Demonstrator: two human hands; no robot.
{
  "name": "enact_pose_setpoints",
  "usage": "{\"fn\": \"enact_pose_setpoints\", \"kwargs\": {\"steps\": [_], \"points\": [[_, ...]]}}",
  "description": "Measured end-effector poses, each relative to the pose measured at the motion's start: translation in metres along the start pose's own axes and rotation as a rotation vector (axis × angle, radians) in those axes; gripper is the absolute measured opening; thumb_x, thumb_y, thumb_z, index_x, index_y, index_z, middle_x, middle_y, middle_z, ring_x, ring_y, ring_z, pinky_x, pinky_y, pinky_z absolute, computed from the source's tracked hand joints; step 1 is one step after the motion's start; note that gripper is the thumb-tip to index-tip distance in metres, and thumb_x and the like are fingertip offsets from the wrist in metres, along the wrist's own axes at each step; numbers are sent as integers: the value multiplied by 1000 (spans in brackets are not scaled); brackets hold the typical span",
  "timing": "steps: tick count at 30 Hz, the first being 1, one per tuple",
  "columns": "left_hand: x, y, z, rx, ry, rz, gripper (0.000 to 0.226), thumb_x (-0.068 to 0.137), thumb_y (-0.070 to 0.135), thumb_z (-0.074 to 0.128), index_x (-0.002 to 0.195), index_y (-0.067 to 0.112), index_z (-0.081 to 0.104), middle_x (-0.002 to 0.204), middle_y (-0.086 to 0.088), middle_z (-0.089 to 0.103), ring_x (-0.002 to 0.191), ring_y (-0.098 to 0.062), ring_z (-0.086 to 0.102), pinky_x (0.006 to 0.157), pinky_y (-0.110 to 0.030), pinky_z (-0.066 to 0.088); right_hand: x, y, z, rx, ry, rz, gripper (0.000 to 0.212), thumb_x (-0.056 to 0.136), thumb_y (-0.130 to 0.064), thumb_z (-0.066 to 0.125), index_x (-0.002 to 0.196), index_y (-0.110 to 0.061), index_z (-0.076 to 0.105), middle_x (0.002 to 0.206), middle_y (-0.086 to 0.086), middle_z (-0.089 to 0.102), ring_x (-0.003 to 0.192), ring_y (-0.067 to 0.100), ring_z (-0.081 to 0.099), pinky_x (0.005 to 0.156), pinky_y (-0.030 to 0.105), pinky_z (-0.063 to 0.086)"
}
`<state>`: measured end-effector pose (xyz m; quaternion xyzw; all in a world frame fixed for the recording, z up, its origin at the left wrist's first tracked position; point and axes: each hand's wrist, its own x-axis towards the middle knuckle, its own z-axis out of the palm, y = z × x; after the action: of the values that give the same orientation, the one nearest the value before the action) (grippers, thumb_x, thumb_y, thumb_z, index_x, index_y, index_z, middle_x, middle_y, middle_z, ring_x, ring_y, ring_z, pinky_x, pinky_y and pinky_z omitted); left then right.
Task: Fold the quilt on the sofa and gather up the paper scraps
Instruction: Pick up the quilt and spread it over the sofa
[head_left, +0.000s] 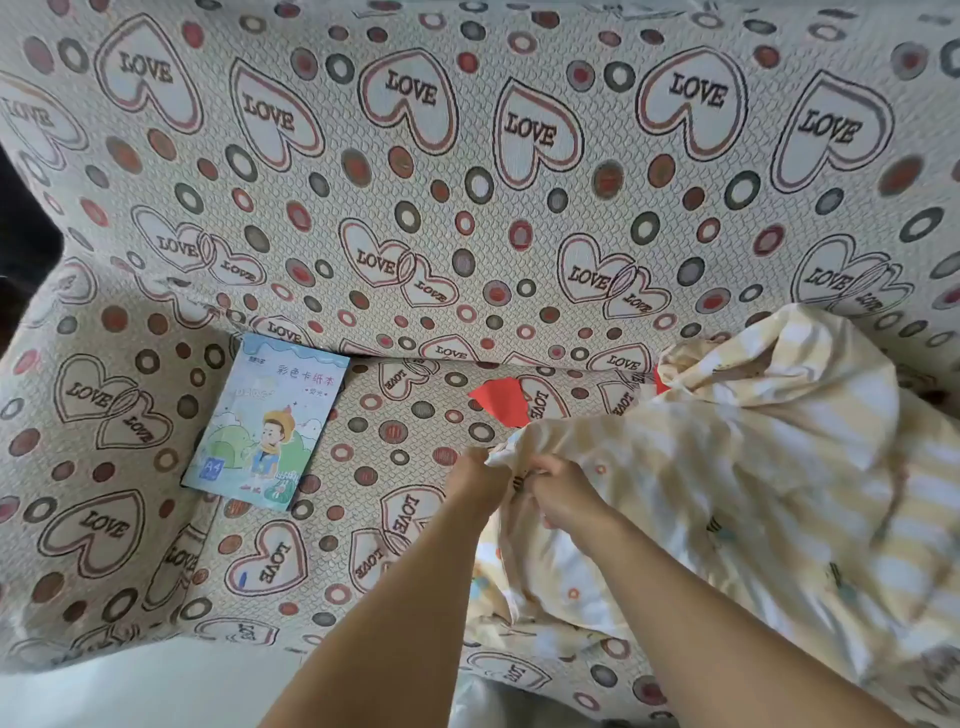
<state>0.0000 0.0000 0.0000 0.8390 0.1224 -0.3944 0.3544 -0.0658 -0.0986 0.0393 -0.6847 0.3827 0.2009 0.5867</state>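
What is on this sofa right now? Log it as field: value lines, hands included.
quilt: yellow-and-white striped quilt, bunched up unfolded on the seat's right side
left hand: left hand grips the quilt's edge
right hand: right hand grips the same edge beside it
paper scrap: red paper scrap on the seat, partly under the quilt
booklet: coloured-card booklet lying by the armrest
sofa: heart-patterned sofa cover
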Motion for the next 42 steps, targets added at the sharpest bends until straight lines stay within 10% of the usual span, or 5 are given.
{"fn": "enact_pose_setpoints", "kwargs": {"steps": [8,15,29,34,42], "points": [[11,-28,5,559,-44,-13,63,81,36,69,132,6,47,130,-14,55,121,-31,54,99,-39,47,6,15,9,8,29,28,17,87,-9,50,95,-20,59,78,-3,59,70,13,52,55,21,39],[-19,12,-36,-87,39,251,19,91,11,54,72,14,55,67,-1,55,67,-20,53,48,-24,38,-25,11,23,69,43,-129,73,71,-32,82,133,-23,47,118,-5,55,108,10,55,88,25,45],[-124,82,-125,71,-514,599,87,73,31,84,145,14,39,134,-1,51,121,-15,50,93,-24,42,-76,-123,-59,290,686,-345,19,80,-16,67,89,1,68,76,7,66,68,19,60,62,29,46],[-137,82,-135,173,-227,603,10,94,17,60,92,9,67,85,-10,64,80,-24,60,77,-44,53,-101,-162,-69,347,710,-419,20,81,-16,67,96,-3,65,89,10,69,78,22,64,65,28,48],[-188,148,-205,-305,63,646,25,101,4,34,101,6,59,80,-12,62,66,-22,60,59,-36,57,-127,-183,-65,241,580,-351,19,81,-21,67,85,-13,51,89,9,61,86,28,61,73,38,48]]}}
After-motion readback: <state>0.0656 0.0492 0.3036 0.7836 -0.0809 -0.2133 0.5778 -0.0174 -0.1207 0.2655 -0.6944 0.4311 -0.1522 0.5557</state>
